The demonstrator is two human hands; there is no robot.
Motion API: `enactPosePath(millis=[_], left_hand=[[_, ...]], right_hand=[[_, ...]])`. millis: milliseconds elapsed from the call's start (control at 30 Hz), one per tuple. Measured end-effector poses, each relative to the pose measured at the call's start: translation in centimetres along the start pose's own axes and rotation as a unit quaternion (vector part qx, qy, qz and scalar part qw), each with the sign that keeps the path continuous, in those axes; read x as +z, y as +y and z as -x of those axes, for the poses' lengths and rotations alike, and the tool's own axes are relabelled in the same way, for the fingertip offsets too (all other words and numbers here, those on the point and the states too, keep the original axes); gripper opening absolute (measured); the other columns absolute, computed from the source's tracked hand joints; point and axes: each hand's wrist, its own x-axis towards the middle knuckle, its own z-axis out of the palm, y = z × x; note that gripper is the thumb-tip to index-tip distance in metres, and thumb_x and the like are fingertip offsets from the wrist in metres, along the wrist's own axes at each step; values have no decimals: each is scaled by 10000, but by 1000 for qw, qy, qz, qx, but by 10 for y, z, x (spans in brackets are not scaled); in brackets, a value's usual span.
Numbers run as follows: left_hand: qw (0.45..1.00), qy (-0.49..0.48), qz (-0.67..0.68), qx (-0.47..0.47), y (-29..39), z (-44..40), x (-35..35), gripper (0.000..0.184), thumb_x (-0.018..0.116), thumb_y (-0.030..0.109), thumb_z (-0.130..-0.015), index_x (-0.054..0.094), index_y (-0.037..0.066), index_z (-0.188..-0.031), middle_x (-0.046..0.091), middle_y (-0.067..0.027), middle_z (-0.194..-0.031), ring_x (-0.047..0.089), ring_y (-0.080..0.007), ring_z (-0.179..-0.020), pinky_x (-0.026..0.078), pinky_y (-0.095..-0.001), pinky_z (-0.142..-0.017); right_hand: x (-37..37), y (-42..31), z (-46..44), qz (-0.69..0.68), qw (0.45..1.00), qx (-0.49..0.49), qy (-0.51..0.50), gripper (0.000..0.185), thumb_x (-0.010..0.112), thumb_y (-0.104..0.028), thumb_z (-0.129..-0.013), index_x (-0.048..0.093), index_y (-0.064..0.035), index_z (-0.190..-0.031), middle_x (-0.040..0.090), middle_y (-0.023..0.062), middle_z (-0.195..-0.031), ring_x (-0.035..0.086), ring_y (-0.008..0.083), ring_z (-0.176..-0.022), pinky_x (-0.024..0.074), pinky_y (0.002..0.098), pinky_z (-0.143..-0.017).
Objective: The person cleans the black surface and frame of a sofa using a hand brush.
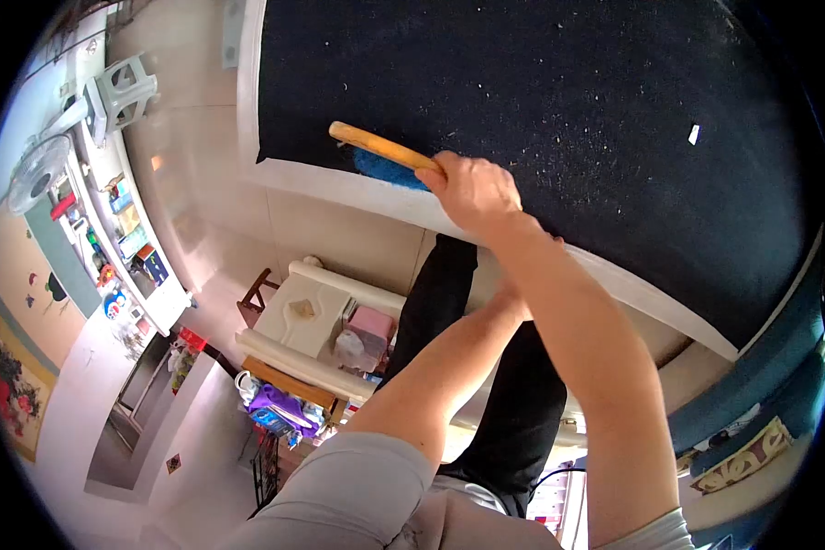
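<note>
Jutting from the right hand is a wooden handle.

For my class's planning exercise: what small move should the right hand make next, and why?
Probably move the brush toward the white scrap: the right hand holds it near the white border, while scrap and pale specks lie farther across the black surface.

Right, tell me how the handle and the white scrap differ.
The handle is long and yellow-brown; the scrap is small and white. The right hand holds the handle, while the scrap lies untouched on the black surface. Both look lighter than that surface.
</note>
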Motion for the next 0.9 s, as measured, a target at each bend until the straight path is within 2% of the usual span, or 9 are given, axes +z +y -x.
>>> enactPosePath(millis=[100,200,300,400,567,633,767,867,900], left_hand=[[976,-194,68,-76,15,-22,-40,537,609,175,-870,459,49,-1370,469,-185,-1406,454,-337,-1305,391,-464,-1069],[960,-260,-97,-19,10,-9,-34,555,610,123,-839,465,63,-1371,470,-171,-1412,450,-327,-1311,385,-462,-1073],[920,-374,10,-118,3,-5,-42,574,589,94,-828,460,78,-1387,444,-161,-1440,428,-316,-1332,350,-453,-1104],[958,-253,-129,42,-13,6,-62,562,569,106,-837,461,64,-1387,444,-170,-1441,425,-304,-1342,325,-429,-1129],[979,-172,-111,7,-40,16,-70,550,579,214,-889,450,23,-1388,444,-160,-1456,420,-291,-1356,341,-406,-1123],[961,-255,-102,-23,-41,10,-86,538,582,196,-886,460,22,-1380,442,-156,-1461,422,-291,-1356,345,-405,-1121],[921,-369,-123,-8,-38,9,-96,629,552,131,-882,347,20,-1466,323,-155,-1530,260,-359,-1433,174,-492,-1199],[908,-401,-115,-30,-28,11,-107,638,559,132,-877,343,30,-1469,327,-154,-1529,254,-340,-1440,184,-477,-1198],[916,-384,-113,-36,-28,12,-105,642,559,132,-877,339,35,-1472,326,-152,-1532,251,-330,-1444,185,-471,-1198]], right_hand=[[-21,26,34,-55,998,-20,-10,351,512,-415,-986,682,-124,-1085,701,127,-799,688,327,-747,544,454,-715],[-27,58,67,64,987,-6,-148,380,508,-465,-967,688,-157,-1096,725,85,-916,703,305,-868,551,449,-801],[-23,66,74,170,960,4,-223,395,501,-470,-970,691,-141,-1079,727,85,-915,706,296,-888,556,442,-795],[-7,44,41,174,968,5,-183,411,492,-473,-975,686,-120,-1060,726,101,-910,708,294,-900,558,442,-786],[11,-7,-13,96,993,-62,-39,399,495,-467,-978,660,-107,-1023,717,132,-877,715,311,-841,569,445,-728],[7,-15,-23,68,994,-89,3,398,508,-468,-973,660,-100,-990,714,137,-869,715,327,-789,573,448,-680],[-16,-13,10,83,984,-90,-133,419,513,-484,-968,674,-99,-1000,722,117,-888,715,308,-861,570,443,-733],[11,10,21,188,950,-81,-238,425,507,-485,-970,674,-97,-1020,718,128,-913,708,302,-904,567,438,-760],[14,10,18,169,963,-65,-201,427,508,-485,-969,671,-95,-1022,715,132,-913,707,305,-904,567,436,-762]])
